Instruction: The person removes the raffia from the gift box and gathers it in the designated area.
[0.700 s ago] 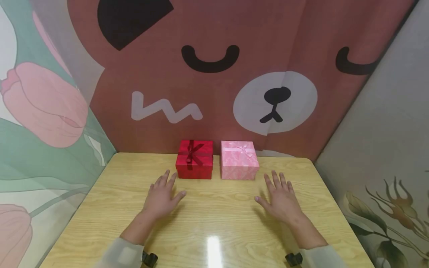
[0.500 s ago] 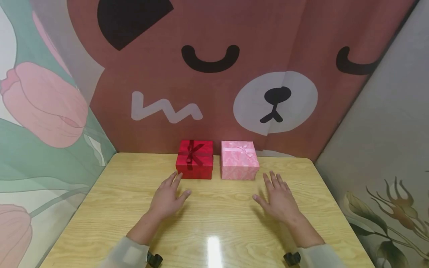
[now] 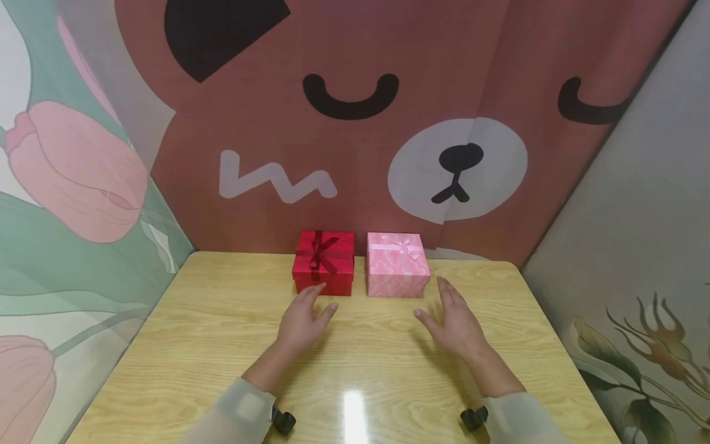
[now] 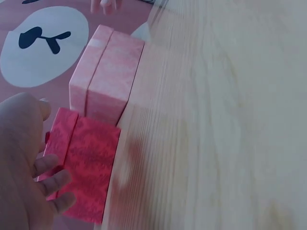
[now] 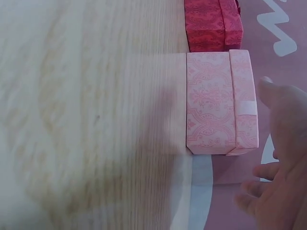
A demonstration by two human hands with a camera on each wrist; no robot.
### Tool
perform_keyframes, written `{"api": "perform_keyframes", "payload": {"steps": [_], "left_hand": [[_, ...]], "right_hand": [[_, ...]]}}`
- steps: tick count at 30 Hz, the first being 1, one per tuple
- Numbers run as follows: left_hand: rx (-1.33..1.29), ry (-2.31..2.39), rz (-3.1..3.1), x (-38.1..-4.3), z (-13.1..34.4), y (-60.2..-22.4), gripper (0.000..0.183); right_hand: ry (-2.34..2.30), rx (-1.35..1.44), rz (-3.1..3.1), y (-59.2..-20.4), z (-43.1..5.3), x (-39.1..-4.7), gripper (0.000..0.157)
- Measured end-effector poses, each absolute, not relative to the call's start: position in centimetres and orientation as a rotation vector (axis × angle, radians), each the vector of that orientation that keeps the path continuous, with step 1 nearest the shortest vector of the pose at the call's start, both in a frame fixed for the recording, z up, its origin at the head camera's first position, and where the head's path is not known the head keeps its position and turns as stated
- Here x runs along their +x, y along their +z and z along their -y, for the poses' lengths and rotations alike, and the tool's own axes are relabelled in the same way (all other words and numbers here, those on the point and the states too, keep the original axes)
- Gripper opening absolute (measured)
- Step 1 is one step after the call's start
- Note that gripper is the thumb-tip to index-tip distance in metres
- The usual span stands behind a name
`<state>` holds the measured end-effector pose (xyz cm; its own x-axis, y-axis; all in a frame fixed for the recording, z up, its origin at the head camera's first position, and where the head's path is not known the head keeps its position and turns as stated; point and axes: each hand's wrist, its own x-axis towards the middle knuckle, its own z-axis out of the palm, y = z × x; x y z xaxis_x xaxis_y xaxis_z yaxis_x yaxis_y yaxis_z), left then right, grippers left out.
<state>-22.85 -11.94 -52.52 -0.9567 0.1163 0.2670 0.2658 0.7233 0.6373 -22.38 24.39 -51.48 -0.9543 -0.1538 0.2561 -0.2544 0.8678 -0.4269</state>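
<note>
A red gift box with a dark red ribbon bow stands at the back of the table, its lid on. Just right of it is a pink patterned gift box with a pale pink bow, lid on too. My left hand hovers in front of the red box, fingertips overlapping its lower front in the head view. To the right, my right hand is raised near the pink box's front right corner, thumb out to the side. Both hands hold nothing. In the left wrist view, fingers pass before the red box.
The wooden table backs onto a wall hanging with a bear face, close behind both boxes. A floral wall covering runs along the left side, and a grey wall borders the right.
My left hand has moved right and inward, to the front of the red box. The right hand has turned a little inward, palm more sideways. Both boxes stay in place.
</note>
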Motion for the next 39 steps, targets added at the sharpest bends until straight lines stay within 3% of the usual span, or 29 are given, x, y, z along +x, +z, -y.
{"api": "perform_keyframes", "payload": {"steps": [16, 39], "left_hand": [[-0.355, -1.195, 2.613, -24.8, 7.1, -52.6, 0.053], [-0.354, -1.313, 2.606, -27.0, 2.5, -53.1, 0.064]], "right_hand": [[0.895, 0.211, 2.803, -51.3, -23.7, -24.9, 0.103], [1.155, 0.14, 2.742, -52.2, -23.1, -27.6, 0.091]]}}
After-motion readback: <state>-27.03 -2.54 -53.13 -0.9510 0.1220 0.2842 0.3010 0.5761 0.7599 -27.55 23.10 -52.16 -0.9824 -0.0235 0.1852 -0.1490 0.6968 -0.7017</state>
